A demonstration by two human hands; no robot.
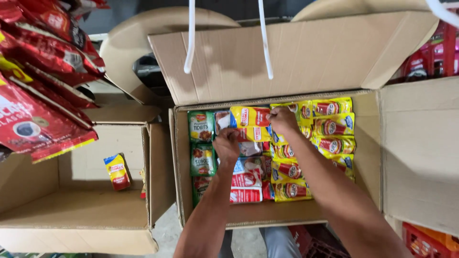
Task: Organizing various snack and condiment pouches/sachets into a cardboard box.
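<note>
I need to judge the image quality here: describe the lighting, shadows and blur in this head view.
Head view: light is even and bright; soft shadows fall on the open flap of the big carton and inside the smaller box. The left hand, right hand and yellow pouch are fairly sharp; red packets at the left edge look stretched.

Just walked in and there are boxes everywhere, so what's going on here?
A person leans over an open cardboard box packed with rows of food pouches. Both hands are on one yellow-and-red pouch at the far end: the left hand at its lower edge, the right hand at its right end. Green pouches line the left side, yellow ones the right. A second box to the left holds one small yellow pouch.
</note>
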